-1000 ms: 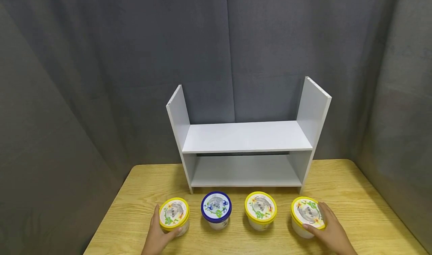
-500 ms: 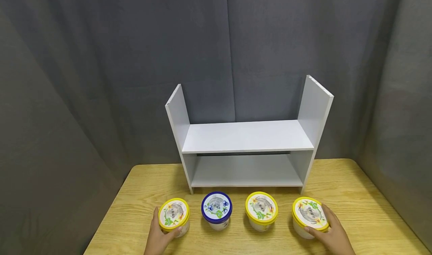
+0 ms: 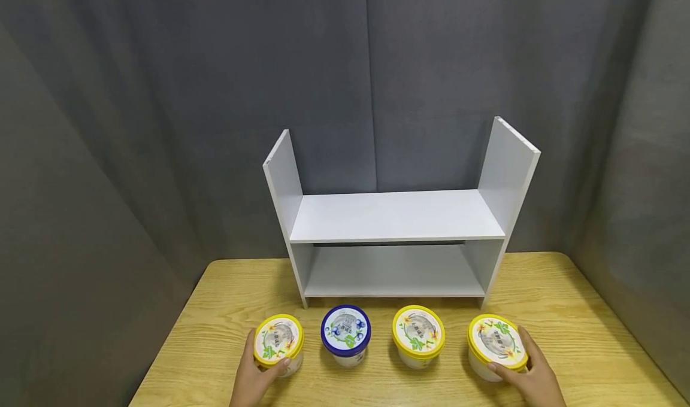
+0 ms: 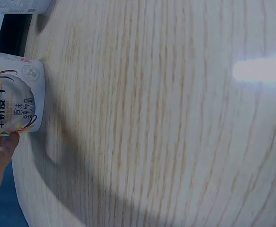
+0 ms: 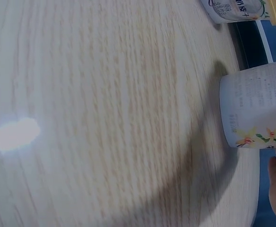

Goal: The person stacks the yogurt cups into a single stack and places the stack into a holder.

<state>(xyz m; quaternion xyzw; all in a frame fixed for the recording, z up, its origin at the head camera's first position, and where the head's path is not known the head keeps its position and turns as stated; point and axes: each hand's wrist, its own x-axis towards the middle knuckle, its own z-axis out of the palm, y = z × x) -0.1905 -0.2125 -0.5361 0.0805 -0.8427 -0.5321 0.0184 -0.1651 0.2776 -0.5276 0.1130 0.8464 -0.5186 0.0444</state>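
Grey curtain (image 3: 162,125) hangs behind and to both sides of the scene, closing it in.

Wooden table (image 3: 566,311), light grain, fills the lower part of the head view; both wrist views show mostly its bare grain with a bright glare spot.

White shelf unit (image 3: 396,215) stands at the back of the table, two side panels rising above an upper board, with a lower board beneath. Both boards bare.

Four tubs in a row just in front of the shelf unit, well spaced, none touching. From left: left yellow tub (image 3: 278,342), blue tub (image 3: 345,333), middle yellow tub (image 3: 418,334), right yellow tub (image 3: 496,346). All upright with lids on, standing on the table.

Left hand (image 3: 253,377) wraps the left yellow tub from the near side, thumb up the outer wall, fingers curled round the front under the lid rim. In the left wrist view a fingertip presses the tub's printed white wall.

Right hand (image 3: 530,374) grips the right yellow tub likewise, fingers round its outer side, thumb at the front under the rim.

The blue tub and middle yellow tub sit between the two hands, untouched. Nothing lies between the tubs and the shelf unit's open front.
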